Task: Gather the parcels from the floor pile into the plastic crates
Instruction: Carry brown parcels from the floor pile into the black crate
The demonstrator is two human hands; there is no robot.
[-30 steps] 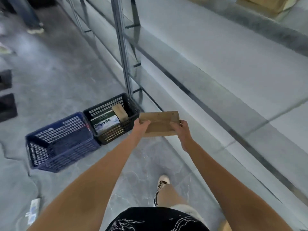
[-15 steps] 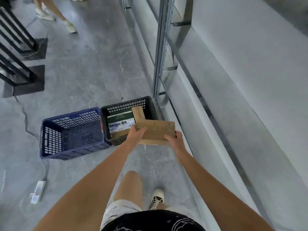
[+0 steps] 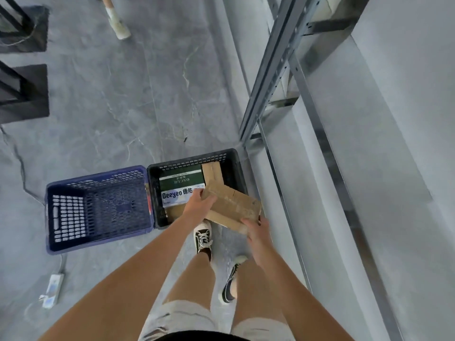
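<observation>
Holding a flat brown cardboard parcel over the black crate near the frame's centre.

Its long axis slants from upper left to lower right, the lower-right end tipped toward the viewer. The left hand grips the upper-left end; the right hand pinches the lower-right corner. The cardboard is plain, creased and taped. The black crate holds a green and white box and another cardboard piece. A blue crate touches it at left, on grey marbled floor beside metal shelving.
</observation>
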